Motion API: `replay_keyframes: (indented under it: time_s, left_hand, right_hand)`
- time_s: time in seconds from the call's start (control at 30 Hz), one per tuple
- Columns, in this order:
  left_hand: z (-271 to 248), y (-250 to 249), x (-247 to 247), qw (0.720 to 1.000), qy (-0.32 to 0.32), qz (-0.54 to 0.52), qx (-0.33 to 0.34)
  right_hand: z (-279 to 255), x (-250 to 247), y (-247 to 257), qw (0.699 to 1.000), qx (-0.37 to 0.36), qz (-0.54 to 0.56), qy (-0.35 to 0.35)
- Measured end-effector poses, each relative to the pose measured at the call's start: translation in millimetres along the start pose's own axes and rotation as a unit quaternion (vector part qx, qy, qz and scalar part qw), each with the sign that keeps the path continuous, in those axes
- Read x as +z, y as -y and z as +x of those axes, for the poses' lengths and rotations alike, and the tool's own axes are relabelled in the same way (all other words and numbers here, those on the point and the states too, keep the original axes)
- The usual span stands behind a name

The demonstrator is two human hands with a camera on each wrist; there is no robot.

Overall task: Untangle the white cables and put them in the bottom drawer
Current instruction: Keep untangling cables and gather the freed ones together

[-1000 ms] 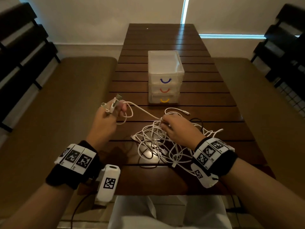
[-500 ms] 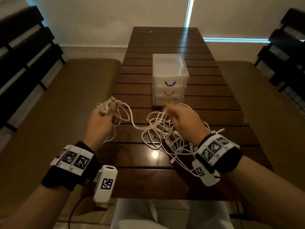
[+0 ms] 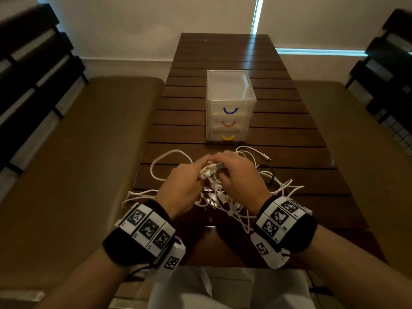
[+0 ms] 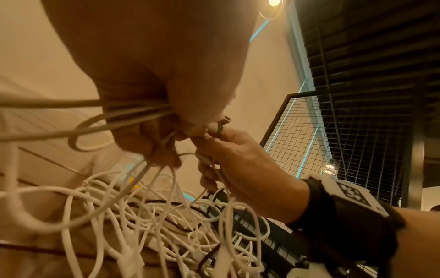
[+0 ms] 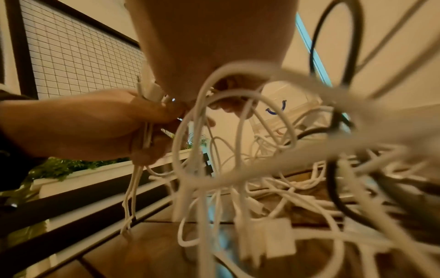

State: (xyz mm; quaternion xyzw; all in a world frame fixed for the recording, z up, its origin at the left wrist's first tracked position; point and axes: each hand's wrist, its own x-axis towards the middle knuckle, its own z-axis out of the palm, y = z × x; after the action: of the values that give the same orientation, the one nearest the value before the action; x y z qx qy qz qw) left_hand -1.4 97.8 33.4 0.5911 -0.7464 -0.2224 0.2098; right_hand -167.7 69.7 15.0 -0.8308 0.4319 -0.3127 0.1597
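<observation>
the slatted wooden table (image 3: 278,175) carries everything, so take the clear drawer unit (image 3: 230,101) standing on it as the landmark. the unit has three drawers stacked, marked by a blue, a red and a yellow handle; the bottom drawer (image 3: 227,136), the yellow one, looks closed, and i can see no cable inside it.

just in front of the unit, on the side nearer the person, lies the tangle of white cables (image 3: 225,204), spread across the slats with loops running out to both sides. a black cable (image 3: 270,178) is mixed into it, to the right of the unit's front.

above the middle of the tangle, between it and the unit's front, the two hands meet. the left hand (image 3: 181,186) has its fingers curled round several white strands and grips a bunched group of plug ends. the right hand (image 3: 239,177) pinches at that same bunch, fingertips against the left hand's, with more strands running under its fingers.

my judgement: the task is at an early stage. the cables are still knotted together, none appears freed and laid apart, and the drawer has yet to be opened and filled.
</observation>
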Motion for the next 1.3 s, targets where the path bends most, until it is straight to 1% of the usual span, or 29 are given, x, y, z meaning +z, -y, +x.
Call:
replay_keyframes:
  time_s: [0.07,0.13,0.17,0.23,0.33,0.37,0.4,0.43,0.47,0.5,0.57,0.63,0.67,0.7,0.73,0.77,0.8,0.83,0.87,0.9,0.93,0.97,1.0,1.07,1.1,1.17,1.23,1.27,1.3]
  left_hand:
    - [0,1,-3,0.998,-0.015,0.065,-0.011]
    - [0,4,-10,0.995,-0.060,0.080,-0.001]
    - [-1,5,-15,0.994,-0.092,0.065,0.004]
    - [0,10,-28,0.984,-0.176,-0.008,0.014]
    - [3,12,-49,0.956,-0.283,-0.077,0.014]
    - [4,13,-55,0.938,-0.318,-0.135,0.005]
    - [5,13,-61,0.908,-0.345,-0.239,-0.001]
    - [4,11,-64,0.867,-0.352,-0.353,-0.004]
    - [3,8,-66,0.836,-0.352,-0.421,-0.010]
    - [0,7,-64,0.827,-0.347,-0.441,-0.021]
    - [-5,10,-55,0.845,-0.323,-0.421,-0.060]
    - [-7,17,-46,0.874,-0.293,-0.370,-0.117]
    - [-8,20,-42,0.883,-0.290,-0.339,-0.144]
    - [-11,22,-40,0.889,-0.295,-0.313,-0.156]
    - [-13,22,-38,0.895,-0.307,-0.291,-0.142]
    - [-16,17,-38,0.901,-0.319,-0.275,-0.103]
    - [-18,12,-37,0.908,-0.327,-0.256,-0.050]
    - [-19,8,-36,0.918,-0.325,-0.226,0.004]
    - [-19,5,-33,0.930,-0.312,-0.188,0.053]
    - [-17,4,-29,0.942,-0.283,-0.153,0.092]
    - [-14,3,-24,0.957,-0.238,-0.119,0.116]
    - [-11,2,-20,0.972,-0.184,-0.079,0.121]
    - [-8,1,-17,0.984,-0.134,-0.030,0.109]
    - [-4,0,-15,0.993,-0.071,0.070,0.058]
    - [-2,0,-16,0.992,-0.055,0.111,0.036]
    - [-2,-2,-21,0.985,-0.038,0.167,0.021]
    - [-4,-4,-25,0.981,-0.026,0.190,0.037]
    - [-5,-3,-27,0.981,-0.028,0.186,0.042]
    - [-5,-3,-31,0.982,-0.045,0.174,0.050]
  right_hand:
    - [-4,-1,-5,1.000,0.010,-0.019,0.018]
    - [-6,-2,-9,0.998,0.014,-0.038,0.052]
    - [-5,-3,-11,0.997,0.014,-0.048,0.064]
    - [0,-4,-13,0.996,0.018,-0.054,0.065]
    - [12,-11,-17,0.996,0.042,-0.036,0.065]
    - [16,-13,-17,0.995,0.045,-0.041,0.075]
    - [20,-16,-18,0.994,0.051,-0.048,0.084]
    - [25,-19,-20,0.992,0.062,-0.055,0.092]
    - [30,-22,-22,0.991,0.073,-0.058,0.091]
    - [35,-25,-23,0.991,0.084,-0.054,0.086]
    - [43,-31,-22,0.994,0.100,-0.012,0.051]
    - [45,-34,-16,0.995,0.098,0.026,0.019]
    - [45,-33,-12,0.995,0.090,0.017,0.030]
    - [43,-33,-8,0.994,0.087,-0.005,0.063]
    - [43,-31,-4,0.989,0.091,-0.028,0.109]
    - [42,-29,-1,0.982,0.102,-0.042,0.153]
    - [42,-25,1,0.974,0.115,-0.045,0.189]
    - [42,-21,4,0.969,0.123,-0.047,0.209]
    - [42,-18,7,0.969,0.120,-0.049,0.211]
    - [42,-16,10,0.973,0.107,-0.051,0.196]
    - [41,-14,12,0.980,0.088,-0.051,0.172]
    - [40,-13,14,0.984,0.072,-0.045,0.154]
    - [39,-13,16,0.986,0.063,-0.040,0.146]
    - [35,-11,18,0.986,0.044,-0.046,0.156]
    - [32,-9,18,0.985,0.039,-0.061,0.159]
    - [27,-7,12,0.985,0.040,-0.080,0.147]
    - [24,-5,6,0.984,0.062,-0.066,0.153]
    - [22,-3,4,0.984,0.070,-0.053,0.158]
    - [22,-3,4,0.985,0.066,-0.039,0.155]
